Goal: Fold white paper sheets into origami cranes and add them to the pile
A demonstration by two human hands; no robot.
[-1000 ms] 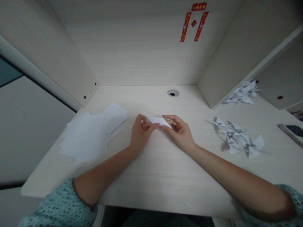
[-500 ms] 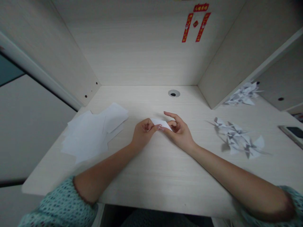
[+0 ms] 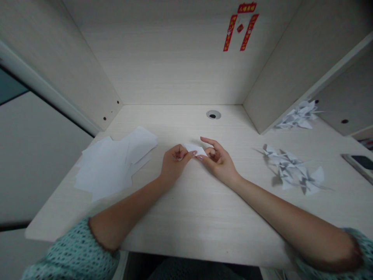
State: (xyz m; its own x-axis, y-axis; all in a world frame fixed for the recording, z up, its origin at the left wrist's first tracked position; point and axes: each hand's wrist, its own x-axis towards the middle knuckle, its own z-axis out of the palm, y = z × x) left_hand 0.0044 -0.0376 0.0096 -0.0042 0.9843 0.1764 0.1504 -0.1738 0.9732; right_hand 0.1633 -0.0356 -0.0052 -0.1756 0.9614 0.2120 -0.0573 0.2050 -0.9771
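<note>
Between my two hands, above the middle of the desk, is a small piece of folded white paper [image 3: 194,148]. My left hand [image 3: 177,157] grips its left side, with the thumb on the near face and the other fingers curled behind. My right hand [image 3: 219,161] pinches the right end between thumb and curled fingers, one finger stretched up and away. Both thumb tips almost meet at the paper's lower edge. How the paper is folded underneath is hidden by the fingers.
Loose white paper sheets [image 3: 113,165] lie in an overlapping pile on the left of the desk [image 3: 180,221]. To the right sit several folded paper cranes [image 3: 291,167], with another paper heap [image 3: 301,114] behind them by the partition. A phone [image 3: 359,165] lies at the far right.
The folded paper has shifted slightly left and more of its face shows. My left thumb has slid a little left along it; both hands keep their grip.
</note>
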